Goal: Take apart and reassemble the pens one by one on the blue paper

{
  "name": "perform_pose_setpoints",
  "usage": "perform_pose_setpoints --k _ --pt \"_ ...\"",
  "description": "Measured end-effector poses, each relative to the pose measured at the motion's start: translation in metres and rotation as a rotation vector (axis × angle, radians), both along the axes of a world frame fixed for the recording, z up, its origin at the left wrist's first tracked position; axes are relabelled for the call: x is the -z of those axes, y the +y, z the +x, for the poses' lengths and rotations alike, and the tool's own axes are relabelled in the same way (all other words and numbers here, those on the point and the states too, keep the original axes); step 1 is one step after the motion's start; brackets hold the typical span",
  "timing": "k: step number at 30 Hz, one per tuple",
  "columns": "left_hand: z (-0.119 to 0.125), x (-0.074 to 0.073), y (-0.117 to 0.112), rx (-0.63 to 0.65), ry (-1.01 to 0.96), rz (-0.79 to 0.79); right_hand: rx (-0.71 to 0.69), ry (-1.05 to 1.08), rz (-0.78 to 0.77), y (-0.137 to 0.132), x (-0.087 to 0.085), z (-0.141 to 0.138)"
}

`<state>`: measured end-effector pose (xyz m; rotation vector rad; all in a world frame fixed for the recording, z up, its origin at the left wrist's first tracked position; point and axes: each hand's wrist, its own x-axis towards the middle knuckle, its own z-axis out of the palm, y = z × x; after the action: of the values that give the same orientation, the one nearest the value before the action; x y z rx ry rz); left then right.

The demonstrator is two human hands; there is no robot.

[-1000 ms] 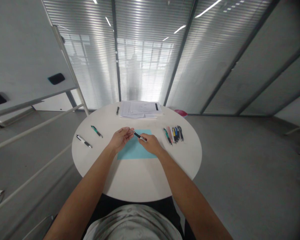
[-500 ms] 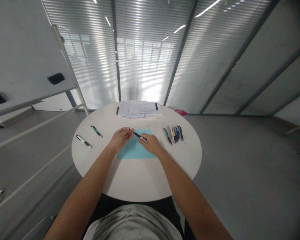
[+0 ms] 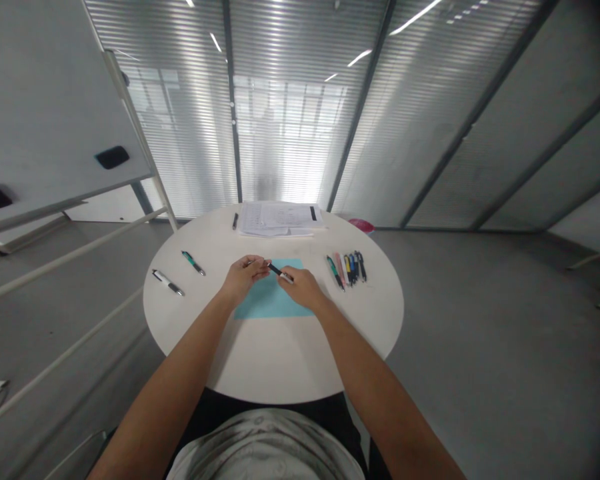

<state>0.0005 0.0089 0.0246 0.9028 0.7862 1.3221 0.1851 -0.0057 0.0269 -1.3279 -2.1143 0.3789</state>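
Note:
My right hand [image 3: 300, 285] is closed around the rear of a black and silver pen [image 3: 276, 270], which points up and to the left. Thumb and fingers of my left hand [image 3: 245, 277] are pinched together at the pen's other end; they hide its tip, and a small shiny bit shows between them. Both hands are over a light blue sheet [image 3: 273, 305] on the round white table [image 3: 275, 363]. To the left lie a green and black pen [image 3: 193, 263] and a white and black pen [image 3: 168, 283]. On the right, several pens [image 3: 347, 269] lie side by side.
A stack of printed papers [image 3: 280, 219] is at the table's far edge, with a dark pen [image 3: 235, 221] beside it. A whiteboard frame [image 3: 145, 150] stands to the left. Behind the table, a pink-red object [image 3: 361, 225] shows near the blinds.
My left hand has turned slightly and its fingers have curled more around the pen's end. My right hand and the pen have stayed almost in place.

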Motion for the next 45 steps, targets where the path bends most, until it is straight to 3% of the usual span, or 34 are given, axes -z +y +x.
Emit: perform_pose_setpoints --k 15,23,26,29,31,33,38,43,45 --pt "-0.001 0.003 -0.001 0.029 0.192 0.017 -0.013 -0.022 -0.022 0.001 0.000 -0.001" --pt "0.001 -0.005 -0.005 0.017 0.317 0.072 -0.045 0.054 -0.058 0.001 0.001 0.000" --pt "-0.006 -0.004 -0.002 -0.103 0.503 0.183 -0.008 0.077 -0.062 0.001 0.000 0.000" --pt "-0.024 -0.001 0.004 -0.341 0.823 0.278 0.054 0.091 -0.041 0.002 -0.001 0.001" --pt "-0.038 0.001 0.008 -0.481 1.046 0.220 0.094 0.084 -0.026 0.003 -0.001 0.003" --pt "-0.051 0.002 0.011 -0.540 1.212 0.135 0.125 0.068 -0.014 0.003 -0.001 0.004" --pt "-0.063 0.001 0.011 -0.439 1.398 0.043 0.153 0.025 0.007 0.003 -0.001 0.004" --pt "-0.058 -0.001 0.007 -0.047 1.596 0.100 0.155 0.004 -0.001 0.005 0.004 0.003" --pt "-0.055 -0.001 0.004 0.026 1.676 0.137 0.149 0.000 -0.003 0.006 0.006 0.003"
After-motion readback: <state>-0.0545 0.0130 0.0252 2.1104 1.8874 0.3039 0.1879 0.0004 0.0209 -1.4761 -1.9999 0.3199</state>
